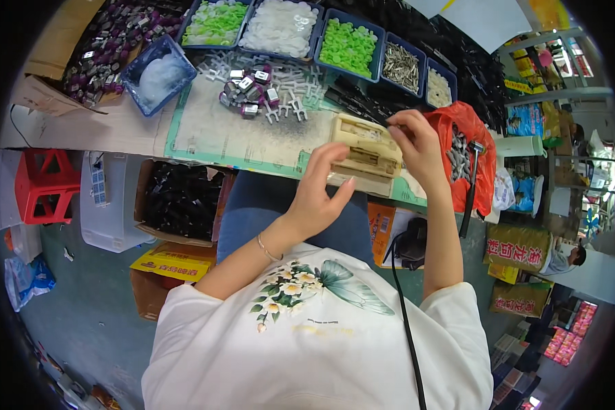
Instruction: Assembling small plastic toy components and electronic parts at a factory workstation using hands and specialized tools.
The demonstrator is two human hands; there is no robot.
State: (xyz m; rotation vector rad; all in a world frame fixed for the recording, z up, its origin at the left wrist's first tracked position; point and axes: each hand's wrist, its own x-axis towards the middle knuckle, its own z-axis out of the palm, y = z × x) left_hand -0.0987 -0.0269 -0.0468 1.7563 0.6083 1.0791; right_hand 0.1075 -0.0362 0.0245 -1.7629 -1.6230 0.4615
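Steadying a cream plastic block fixture [364,152] at the workbench's [116,130] near edge, the left hand [319,188] clasps its side. The right hand [417,143] pinches a thin dark part [388,124] above it; a loose pinch could likely drop it.

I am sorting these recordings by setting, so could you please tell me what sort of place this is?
Most likely a small-parts assembly bench in a workshop or factory. A row of blue bins holds sorted green, white and metal pieces, a cardboard box of black parts sits under the table, and both hands work at a beige jig.
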